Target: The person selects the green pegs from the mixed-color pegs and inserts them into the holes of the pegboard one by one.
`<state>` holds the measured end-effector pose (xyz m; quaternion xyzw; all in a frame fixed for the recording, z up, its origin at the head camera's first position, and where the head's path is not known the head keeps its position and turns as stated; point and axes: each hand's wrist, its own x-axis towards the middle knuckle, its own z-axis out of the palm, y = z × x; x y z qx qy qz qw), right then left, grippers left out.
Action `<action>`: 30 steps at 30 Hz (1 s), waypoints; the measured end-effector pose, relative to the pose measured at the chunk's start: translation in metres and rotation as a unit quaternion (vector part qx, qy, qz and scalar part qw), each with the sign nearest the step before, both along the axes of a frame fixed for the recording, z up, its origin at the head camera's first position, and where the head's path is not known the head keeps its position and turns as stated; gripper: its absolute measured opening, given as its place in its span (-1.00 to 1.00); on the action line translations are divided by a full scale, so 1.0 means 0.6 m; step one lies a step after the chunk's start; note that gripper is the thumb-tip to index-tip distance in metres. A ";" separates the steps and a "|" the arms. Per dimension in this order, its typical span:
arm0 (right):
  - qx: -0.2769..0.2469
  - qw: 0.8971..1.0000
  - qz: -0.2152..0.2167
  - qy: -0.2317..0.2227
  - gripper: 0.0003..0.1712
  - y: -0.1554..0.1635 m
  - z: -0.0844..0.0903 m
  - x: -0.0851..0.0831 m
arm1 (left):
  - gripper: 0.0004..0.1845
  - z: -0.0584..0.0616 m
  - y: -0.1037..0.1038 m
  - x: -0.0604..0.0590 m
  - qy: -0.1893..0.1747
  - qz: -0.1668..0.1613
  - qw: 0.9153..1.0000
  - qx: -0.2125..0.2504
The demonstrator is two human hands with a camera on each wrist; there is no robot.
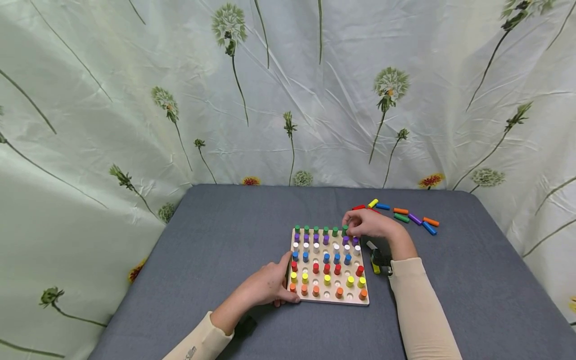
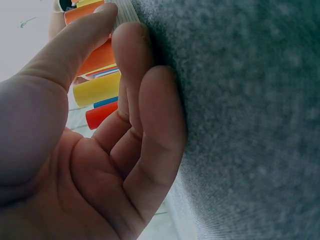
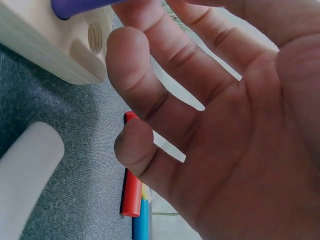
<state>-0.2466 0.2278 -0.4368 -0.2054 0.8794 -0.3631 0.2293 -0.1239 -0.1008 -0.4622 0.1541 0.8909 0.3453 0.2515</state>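
A wooden pegboard [image 1: 333, 298] lies on the table, filled with rows of round pegs in green, purple, white, blue, red, yellow and orange; some holes are bare. My left hand [image 1: 270, 284] grips the board's near left corner, thumb on the front edge and fingers along the side. At the far right corner, my right hand [image 1: 370, 223] pinches a green peg [image 1: 345, 230] in the far row; its fingertips are partly hidden. A purple peg [image 3: 82, 6] stands beside a bare corner hole [image 3: 95, 37] in the right wrist view.
Loose pegs in several colours, such as a purple one [image 1: 415, 219] and an orange one [image 1: 431, 221], lie beyond my right hand. A white peg [image 3: 30, 175] and a yellow peg [image 1: 375, 268] lie right of the board. A floral curtain [image 1: 270, 100] hangs behind the grey table [image 1: 234, 225].
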 end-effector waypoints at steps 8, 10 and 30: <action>0.016 1.000 -0.011 0.001 -0.81 -0.003 -0.002 0.000 | 0.20 0.001 0.001 0.000 0.002 -0.001 1.000 -0.001; 0.019 1.000 -0.014 -0.008 -0.82 -0.004 -0.004 0.000 | 0.21 0.001 0.001 0.000 0.001 -0.001 1.000 -0.001; -0.036 0.998 -0.039 -0.021 -0.69 0.019 0.007 0.002 | 0.25 0.002 0.002 0.001 -0.010 0.009 1.000 0.000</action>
